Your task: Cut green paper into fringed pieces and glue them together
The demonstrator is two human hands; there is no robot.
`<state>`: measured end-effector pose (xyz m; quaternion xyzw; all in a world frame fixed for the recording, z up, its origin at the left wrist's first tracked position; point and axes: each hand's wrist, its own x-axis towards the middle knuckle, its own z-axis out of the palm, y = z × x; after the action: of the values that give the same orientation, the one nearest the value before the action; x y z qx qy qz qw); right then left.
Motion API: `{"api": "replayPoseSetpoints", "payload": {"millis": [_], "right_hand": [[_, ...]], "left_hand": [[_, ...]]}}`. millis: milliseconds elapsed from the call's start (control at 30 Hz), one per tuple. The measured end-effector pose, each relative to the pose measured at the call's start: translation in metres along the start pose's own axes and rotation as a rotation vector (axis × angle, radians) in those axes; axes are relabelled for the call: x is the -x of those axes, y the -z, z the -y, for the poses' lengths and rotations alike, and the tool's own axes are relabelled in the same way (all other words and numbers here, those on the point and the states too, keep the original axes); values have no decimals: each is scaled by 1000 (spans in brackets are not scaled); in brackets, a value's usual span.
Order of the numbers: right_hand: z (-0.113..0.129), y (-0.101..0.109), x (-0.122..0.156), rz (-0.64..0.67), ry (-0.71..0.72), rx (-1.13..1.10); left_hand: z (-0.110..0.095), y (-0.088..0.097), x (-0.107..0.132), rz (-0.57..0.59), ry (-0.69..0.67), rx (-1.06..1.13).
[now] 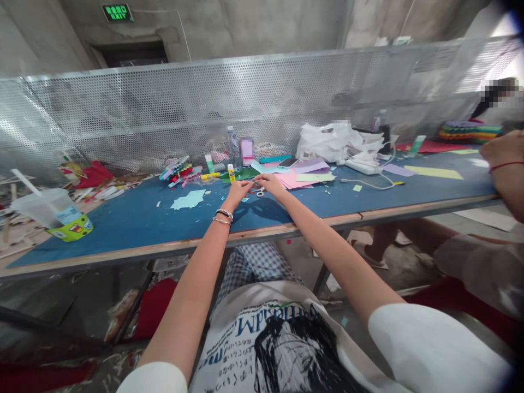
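Observation:
Both my hands meet over the blue table top (135, 218). The fingers of my left hand (240, 189) are pinched together, but what lies between them is too small to make out. My right hand (268, 183) bends its fingers inward against the left fingertips, and its grip is equally hidden. Just below the fingers is a pair of scissors (260, 192), with only a pale handle loop showing. A yellow glue stick (231, 173) stands upright behind my left hand. Pink paper sheets (292, 181) lie to the right of my right hand.
At left stands a plastic cup with a straw (61, 215). Light blue paper (188, 200) lies nearer the middle. A white plastic bag (327, 142) and a power strip (362, 165) with a cable are at the back right. Another person's arm (510, 169) rests at far right.

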<state>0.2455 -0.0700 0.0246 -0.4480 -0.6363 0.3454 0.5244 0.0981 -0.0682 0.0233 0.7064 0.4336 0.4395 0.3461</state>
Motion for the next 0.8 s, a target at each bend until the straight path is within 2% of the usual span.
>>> {"api": "replayPoseSetpoints", "payload": {"millis": [400,800], "right_hand": [[0,1,1,33,-7,-52],[4,2,5,20,-77,-67]], "left_hand": [[2,1,-1,9,-3,3],[9,1,-6,21,-48,-57]]}}
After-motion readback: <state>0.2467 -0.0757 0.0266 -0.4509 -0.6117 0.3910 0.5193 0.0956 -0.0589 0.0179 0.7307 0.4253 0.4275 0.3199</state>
